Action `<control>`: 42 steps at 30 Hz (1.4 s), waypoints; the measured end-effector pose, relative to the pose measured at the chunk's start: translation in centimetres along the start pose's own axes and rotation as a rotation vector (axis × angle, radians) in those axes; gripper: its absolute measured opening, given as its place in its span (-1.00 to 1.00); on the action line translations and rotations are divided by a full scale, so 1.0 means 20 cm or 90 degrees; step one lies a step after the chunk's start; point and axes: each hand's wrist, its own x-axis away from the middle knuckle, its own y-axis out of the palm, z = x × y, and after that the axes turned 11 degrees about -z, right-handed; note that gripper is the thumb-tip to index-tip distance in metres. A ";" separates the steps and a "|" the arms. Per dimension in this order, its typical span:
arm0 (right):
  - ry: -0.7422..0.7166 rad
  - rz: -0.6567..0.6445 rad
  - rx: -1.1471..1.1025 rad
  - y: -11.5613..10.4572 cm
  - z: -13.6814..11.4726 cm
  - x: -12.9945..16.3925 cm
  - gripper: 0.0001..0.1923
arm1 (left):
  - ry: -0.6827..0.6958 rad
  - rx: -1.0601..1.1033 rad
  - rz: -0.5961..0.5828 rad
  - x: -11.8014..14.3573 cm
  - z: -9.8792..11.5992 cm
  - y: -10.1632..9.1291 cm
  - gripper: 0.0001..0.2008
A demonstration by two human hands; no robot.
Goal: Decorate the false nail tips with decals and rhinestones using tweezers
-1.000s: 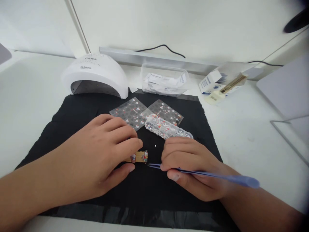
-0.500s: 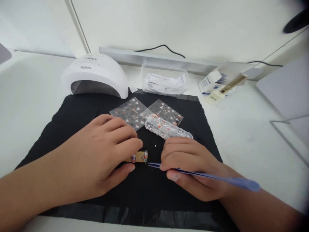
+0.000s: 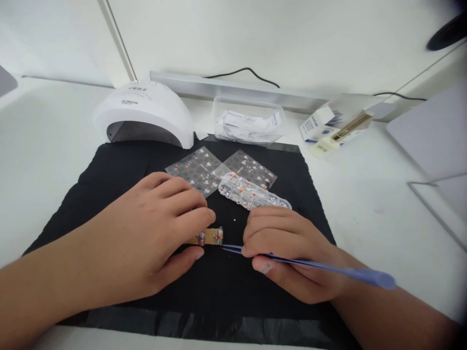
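the right hand's fingers (image 3: 272, 232) are curled tight round a pair of slim blue tweezers (image 3: 314, 265), thumb underneath, pinching them about a third of the way back from the tip; the points sit just off the right end of the little wooden stick (image 3: 210, 236). whether the tips themselves are closed on anything, i cannot tell, they are too fine to read. the left hand's fingers (image 3: 189, 214) are bunched narrow, forefinger and thumb pressed down on the left part of that stick, pinning it flat to the black mat (image 3: 109, 165).

the stick carries tiny decorated nail tips, red and silver, at its bare right end. i'd judge it very light and stiff, apt to skid or flip under a nudge, so holding it by the plain wood, well clear of the decorated ends, looks right. the decorations seem small and delicate; they would likely smear or pop off if squeezed.

working out from the stick: the left hand (image 3: 146, 238) covers its left side, the right hand (image 3: 292, 253) lies just right of it. beyond it, a clear compartment box of beads (image 3: 253, 193), then two sticker sheets (image 3: 199, 170). farther behind, to the left, a white nail lamp (image 3: 144, 114); behind and right, a clear tub of paper scraps (image 3: 250, 124).
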 end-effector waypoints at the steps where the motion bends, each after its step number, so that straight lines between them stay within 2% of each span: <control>1: 0.000 -0.001 0.004 0.00 0.00 0.00 -0.77 | -0.001 0.001 0.001 0.00 0.00 0.00 -0.79; 4: -0.004 -0.003 0.011 0.00 0.00 0.00 -0.80 | -0.007 0.011 -0.014 0.00 0.01 0.00 -0.80; 10: 0.002 -0.004 0.013 0.01 0.02 0.00 -0.80 | -0.068 0.024 -0.106 -0.01 0.01 0.02 -0.87; 15: 0.012 -0.008 0.011 0.01 0.01 0.00 -0.77 | -0.099 0.021 -0.152 -0.02 0.02 0.03 -0.92; 29: 0.019 -0.008 0.009 0.01 0.01 0.01 -0.78 | -0.096 0.024 -0.128 -0.03 0.00 0.03 -0.91; 42: 0.023 0.007 -0.020 0.02 0.02 0.01 -0.79 | -0.111 0.039 -0.159 -0.02 0.00 0.02 -0.93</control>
